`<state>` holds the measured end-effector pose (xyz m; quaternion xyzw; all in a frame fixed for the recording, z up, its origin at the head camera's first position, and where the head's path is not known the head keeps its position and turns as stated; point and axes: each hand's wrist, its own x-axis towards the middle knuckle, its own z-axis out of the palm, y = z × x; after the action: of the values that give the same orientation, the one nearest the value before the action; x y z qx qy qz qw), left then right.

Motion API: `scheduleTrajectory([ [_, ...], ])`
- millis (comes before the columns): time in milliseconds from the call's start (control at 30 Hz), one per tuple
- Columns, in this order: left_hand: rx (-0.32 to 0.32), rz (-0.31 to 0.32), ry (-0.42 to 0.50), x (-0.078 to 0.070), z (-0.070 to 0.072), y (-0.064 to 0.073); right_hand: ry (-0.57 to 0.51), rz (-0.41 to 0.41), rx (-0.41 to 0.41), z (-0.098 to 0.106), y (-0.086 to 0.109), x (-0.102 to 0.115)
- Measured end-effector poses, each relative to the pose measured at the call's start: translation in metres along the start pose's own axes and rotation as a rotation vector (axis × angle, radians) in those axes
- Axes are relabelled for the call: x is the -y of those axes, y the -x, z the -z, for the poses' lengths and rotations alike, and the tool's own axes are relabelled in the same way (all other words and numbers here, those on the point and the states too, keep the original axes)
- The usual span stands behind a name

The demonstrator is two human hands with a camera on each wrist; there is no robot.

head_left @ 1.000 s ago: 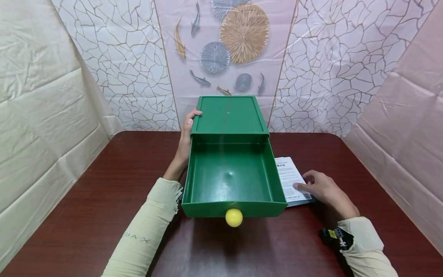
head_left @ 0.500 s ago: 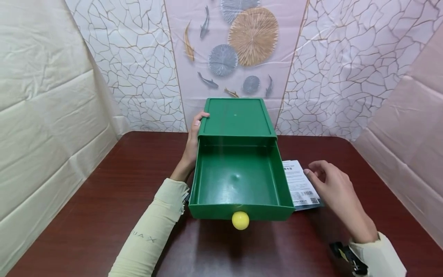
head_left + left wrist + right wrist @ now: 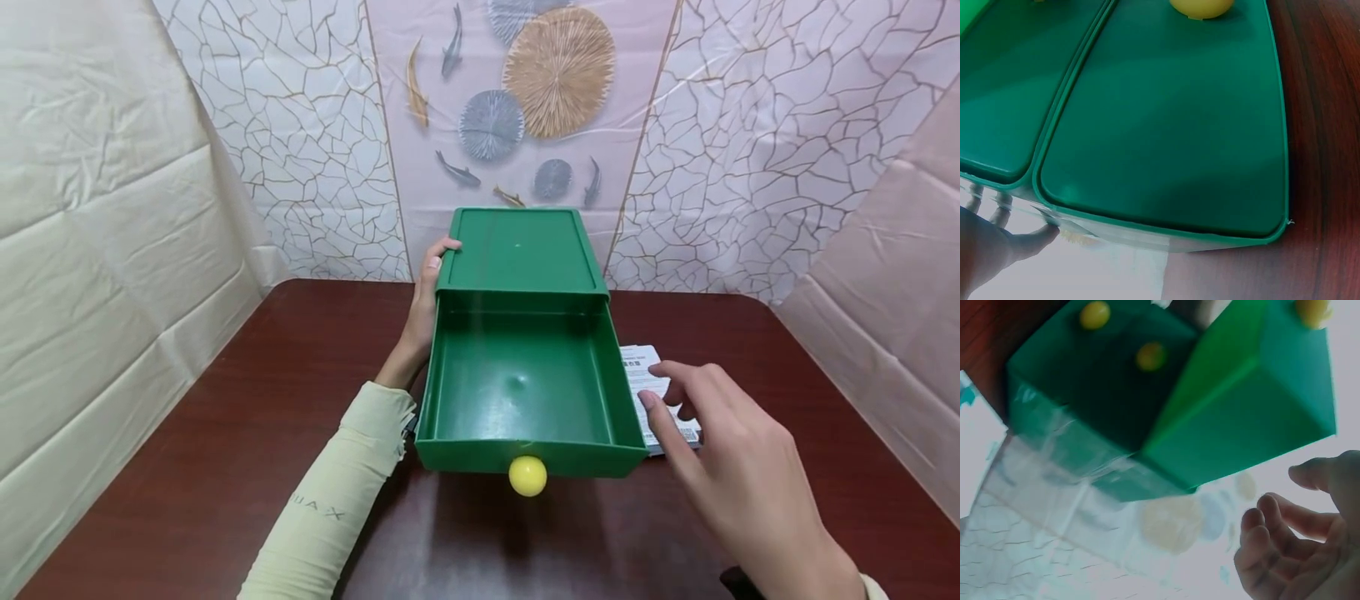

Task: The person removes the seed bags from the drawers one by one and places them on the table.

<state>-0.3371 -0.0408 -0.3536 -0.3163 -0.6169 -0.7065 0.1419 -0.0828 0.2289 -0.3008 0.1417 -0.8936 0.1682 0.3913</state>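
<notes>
A green drawer unit [image 3: 521,250] stands on the table with its top drawer [image 3: 465,458] pulled out, its inside bare and a round yellow knob [image 3: 527,476] on its front. My left hand [image 3: 426,308] rests against the unit's left side, one fingertip over the top edge; in the left wrist view the fingers [image 3: 1029,242] lie along that side. To the right of the drawer hovers my right hand [image 3: 750,450], loosely bent and holding nothing. Behind it lie white printed papers [image 3: 637,362], partly hidden by the hand and drawer. The right wrist view is blurred.
Below the top drawer, closed drawers [image 3: 1166,125] with yellow knobs [image 3: 1095,315] show in the wrist views. The dark red-brown table [image 3: 300,358] extends on both sides. A patterned cloth [image 3: 315,158] hangs behind it, with pale cloth [image 3: 120,292] at the sides.
My right hand has drawn off the papers and come up and towards me, with nothing in it. The left hand keeps its place on the unit. The head view has shifted slightly.
</notes>
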Motion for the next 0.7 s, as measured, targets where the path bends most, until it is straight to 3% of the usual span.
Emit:
scheduleTrajectory([
  [267,-0.013,0.004,0.003,0.002,0.001,-0.002,0.023,0.288,-0.201,-0.007,0.008,0.038],
  [467,-0.007,0.006,0.000,0.003,0.001,-0.002,0.087,0.427,-0.407,-0.024,0.012,0.049],
  [700,-0.015,0.005,-0.001,0.002,0.001,-0.001,0.042,0.614,-0.464,-0.034,0.012,0.057],
])
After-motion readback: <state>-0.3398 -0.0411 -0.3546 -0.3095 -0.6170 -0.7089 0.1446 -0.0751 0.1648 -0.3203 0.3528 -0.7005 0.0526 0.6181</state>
